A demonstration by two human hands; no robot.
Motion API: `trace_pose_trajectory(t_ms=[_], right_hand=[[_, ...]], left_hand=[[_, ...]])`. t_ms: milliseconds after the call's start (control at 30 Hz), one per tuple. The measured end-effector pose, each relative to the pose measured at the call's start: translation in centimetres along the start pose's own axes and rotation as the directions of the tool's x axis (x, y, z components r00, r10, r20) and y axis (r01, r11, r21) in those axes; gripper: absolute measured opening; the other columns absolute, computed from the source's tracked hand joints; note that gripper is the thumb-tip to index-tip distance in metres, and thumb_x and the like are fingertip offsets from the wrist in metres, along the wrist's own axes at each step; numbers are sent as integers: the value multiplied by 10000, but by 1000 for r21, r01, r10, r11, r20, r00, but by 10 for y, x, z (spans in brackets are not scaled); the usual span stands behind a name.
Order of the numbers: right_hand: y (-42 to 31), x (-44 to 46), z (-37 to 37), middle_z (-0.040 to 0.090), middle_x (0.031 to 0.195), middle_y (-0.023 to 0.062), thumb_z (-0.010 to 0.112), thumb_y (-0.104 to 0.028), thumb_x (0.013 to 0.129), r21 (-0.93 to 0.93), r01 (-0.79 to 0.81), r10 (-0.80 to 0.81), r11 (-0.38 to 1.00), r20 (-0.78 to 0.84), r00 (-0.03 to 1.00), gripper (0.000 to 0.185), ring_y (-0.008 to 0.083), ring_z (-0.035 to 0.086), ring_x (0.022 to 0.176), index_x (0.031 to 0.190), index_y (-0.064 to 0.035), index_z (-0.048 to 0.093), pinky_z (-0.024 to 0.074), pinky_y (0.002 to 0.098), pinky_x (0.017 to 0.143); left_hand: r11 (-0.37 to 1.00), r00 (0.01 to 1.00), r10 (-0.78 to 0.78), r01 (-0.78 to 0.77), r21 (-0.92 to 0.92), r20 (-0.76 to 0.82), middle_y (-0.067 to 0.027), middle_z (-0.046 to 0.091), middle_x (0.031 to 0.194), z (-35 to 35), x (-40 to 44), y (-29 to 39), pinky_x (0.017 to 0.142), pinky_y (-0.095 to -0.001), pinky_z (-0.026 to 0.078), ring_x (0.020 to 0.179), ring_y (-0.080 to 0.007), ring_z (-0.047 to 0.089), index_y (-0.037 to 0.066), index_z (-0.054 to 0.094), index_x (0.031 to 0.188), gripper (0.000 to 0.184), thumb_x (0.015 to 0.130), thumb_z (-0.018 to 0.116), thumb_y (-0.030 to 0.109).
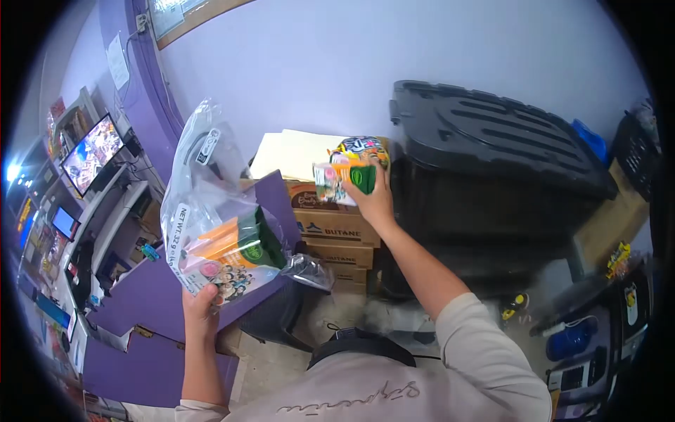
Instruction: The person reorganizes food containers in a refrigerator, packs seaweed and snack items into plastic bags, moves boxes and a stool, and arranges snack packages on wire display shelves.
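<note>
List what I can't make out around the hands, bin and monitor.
Head view: contents of the black bin, covered by its lid.
Head view: most fingers of the left hand, behind the clear bag.
Head view: back of the small pack, turned away in the right hand.
Head view: details on the monitor, too small.

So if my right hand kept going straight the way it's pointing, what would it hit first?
Probably the colourful pack, just past the packet your right hand holds, with the white sheets close by; depth is unclear from this single view.
</note>
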State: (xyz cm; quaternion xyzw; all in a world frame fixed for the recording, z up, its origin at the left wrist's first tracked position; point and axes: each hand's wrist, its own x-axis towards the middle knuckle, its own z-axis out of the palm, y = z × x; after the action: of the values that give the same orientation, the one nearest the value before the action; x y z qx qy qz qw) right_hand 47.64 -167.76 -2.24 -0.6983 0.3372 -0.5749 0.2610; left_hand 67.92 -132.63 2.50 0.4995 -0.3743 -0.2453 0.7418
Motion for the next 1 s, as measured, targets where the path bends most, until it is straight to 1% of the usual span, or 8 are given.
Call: trace_pose_trajectory(t_ms=[167, 200, 367, 567, 767, 900, 967, 1000], right_hand=[[36, 72, 77, 474, 1305, 179, 784, -401, 743, -221, 81, -80, 972, 10, 997, 797, 355, 501, 1180, 1382, -100, 413, 439, 431, 960], [51, 81, 96, 472, 1300, 177, 782, -413, 739, -326, 209, -229, 922, -24, 973, 795, 372, 492, 1163, 1375, -102, 422, 424, 460, 960], [100, 95, 161, 445, 1330, 198, 781, -434, 734, -352, 136, -171, 926, -70, 983, 806, 392, 439, 1208, 1380, -120, 415, 366, 500, 1008], [126, 112, 174, 333, 1402, 203, 817, -347, 699, -576, -34, 152, 817, 159, 975, 793, 394, 372, 1276, 1343, -124, 412, 337, 495, 1047], [106, 98, 161, 276, 1450, 191, 843, -309, 632, -556, -26, 152, 831, 182, 971, 795, 385, 306, 1317, 1277, -84, 437, 305, 528, 1055], [88, 102, 133, 407, 1372, 188, 778, -280, 711, -301, 52, -19, 952, 111, 994, 739, 356, 377, 1299, 1324, -49, 435, 358, 476, 1038], [79, 110, 113, 527, 1242, 154, 726, -200, 763, 158, -55, 26, 986, 179, 984, 612, 281, 490, 1208, 1293, -35, 470, 430, 392, 970], [55, 114, 88, 580, 1156, 112, 704, -154, 801, 445, -252, 62, 859, 400, 915, 532, 210, 535, 1146, 1274, -36, 492, 461, 355, 929]], left_hand=[[993, 998, -42, 37, 110, 37, -15, 563, 1017, 15, 101, -20, 595, -211, 414, 740, -79, 523, 21, 373, 1365, 884, 675, 818, 352], [987, 994, -73, 60, 147, 86, -45, 561, 1101, 17, 120, -22, 700, -239, 461, 866, -113, 556, 10, 357, 1372, 894, 676, 823, 322], [962, 988, -44, 3, 271, 146, -129, 474, 1316, 27, 187, -43, 1014, -337, 390, 1197, -209, 483, -6, 291, 1408, 945, 683, 824, 282], [962, 980, -45, -10, 273, 194, -139, 462, 1322, 33, 226, -64, 1020, -345, 388, 1199, -218, 483, -11, 230, 1435, 1012, 680, 838, 277], [924, 968, 8, -103, 369, 251, -132, 489, 1285, 49, 254, -84, 974, -326, 435, 1166, -213, 515, 1, 233, 1447, 975, 698, 813, 233], [902, 962, -40, -82, 425, 271, -122, 500, 1268, 66, 276, -100, 942, -314, 457, 1146, -210, 528, 5, 236, 1451, 944, 711, 789, 199], [914, 954, -88, -37, 403, 287, -119, 498, 1277, 87, 282, -97, 936, -314, 460, 1145, -208, 525, 2, 232, 1452, 933, 714, 776, 172], [908, 943, -100, -44, 416, 318, -115, 495, 1291, 94, 284, -96, 956, -327, 448, 1153, -207, 519, 5, 254, 1446, 917, 718, 777, 197]])
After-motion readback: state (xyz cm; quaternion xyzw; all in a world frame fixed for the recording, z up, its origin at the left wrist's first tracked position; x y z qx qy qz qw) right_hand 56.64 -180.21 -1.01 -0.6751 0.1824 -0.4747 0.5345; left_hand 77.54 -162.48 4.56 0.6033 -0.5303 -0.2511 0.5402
